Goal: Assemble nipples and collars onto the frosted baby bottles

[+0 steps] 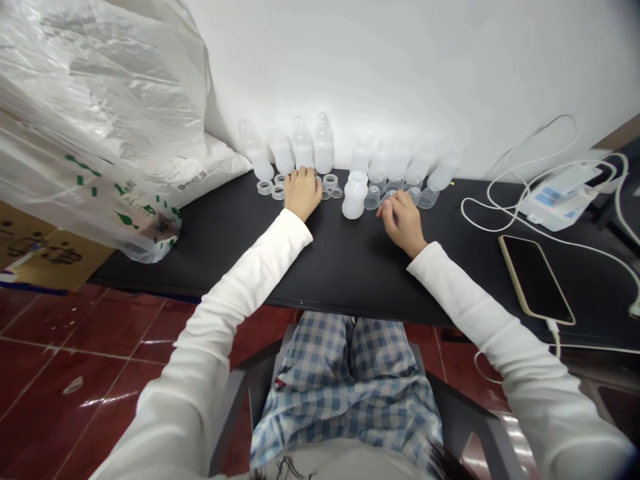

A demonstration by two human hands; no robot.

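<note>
left fingers [295, 178] bent over clear rings [279, 196]; right fingers [389, 215] curled near caps [373, 198]

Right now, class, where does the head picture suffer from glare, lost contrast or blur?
Head view: bright glare streaks on the red floor; head view: the right-hand back bottles look hazy, nearly fading into the white wall; head view: the right sleeve blurs toward the lower right corner.
</note>
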